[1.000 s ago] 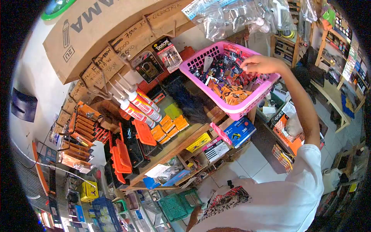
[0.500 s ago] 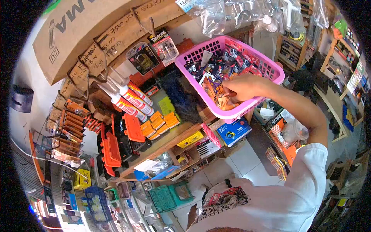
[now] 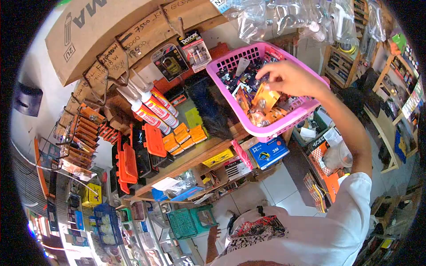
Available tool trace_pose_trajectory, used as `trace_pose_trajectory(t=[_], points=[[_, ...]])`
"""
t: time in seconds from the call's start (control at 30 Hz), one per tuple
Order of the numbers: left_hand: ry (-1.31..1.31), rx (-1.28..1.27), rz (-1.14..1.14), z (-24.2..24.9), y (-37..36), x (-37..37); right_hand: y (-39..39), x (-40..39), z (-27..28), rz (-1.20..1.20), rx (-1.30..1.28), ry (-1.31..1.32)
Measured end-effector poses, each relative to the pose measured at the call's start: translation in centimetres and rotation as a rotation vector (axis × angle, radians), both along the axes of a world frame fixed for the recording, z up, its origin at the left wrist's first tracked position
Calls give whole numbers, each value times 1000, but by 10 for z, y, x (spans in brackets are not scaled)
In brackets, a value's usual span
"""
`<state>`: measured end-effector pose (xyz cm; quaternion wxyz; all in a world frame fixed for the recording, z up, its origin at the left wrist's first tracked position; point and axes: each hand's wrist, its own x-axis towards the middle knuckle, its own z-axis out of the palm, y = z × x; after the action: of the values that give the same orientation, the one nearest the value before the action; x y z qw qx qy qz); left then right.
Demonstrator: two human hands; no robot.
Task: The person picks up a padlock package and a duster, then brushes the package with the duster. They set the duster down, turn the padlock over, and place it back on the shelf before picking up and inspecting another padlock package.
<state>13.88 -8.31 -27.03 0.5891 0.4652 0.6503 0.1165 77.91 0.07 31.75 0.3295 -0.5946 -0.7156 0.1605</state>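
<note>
My right hand [image 3: 290,79] is above the pink plastic basket [image 3: 262,133], its fingers closed on the top of an orange packet [image 3: 267,98]. The packet hangs just over other orange and dark packets heaped in the basket. Several red-and-dark packs lie along the basket's far side, partly hidden behind my hand. Low in the view, my left hand [image 3: 214,234] hangs beside my body near a green plastic basket [image 3: 182,225]. Its fingers look loosely stretched and it appears to hold nothing.
Left of the pink basket, the wooden shelf holds silicone sealant tubes [image 3: 155,111], small orange boxes [image 3: 183,135] and orange-lidded cases [image 3: 128,168]. Wire hooks [image 3: 126,73] stick out above. Clear bagged goods [image 3: 293,20] hang overhead. A blue 3M box [image 3: 270,153] sits below the basket.
My right hand has risen from down among the packets in the basket, bringing an orange packet up with it. The view has shifted slightly.
</note>
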Motion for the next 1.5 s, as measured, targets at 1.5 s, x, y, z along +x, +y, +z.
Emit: trace_pose_trajectory(t=[1.5], points=[[-1281,-402,331,263,25,211,-30,-158,-246,177,-604,1667]])
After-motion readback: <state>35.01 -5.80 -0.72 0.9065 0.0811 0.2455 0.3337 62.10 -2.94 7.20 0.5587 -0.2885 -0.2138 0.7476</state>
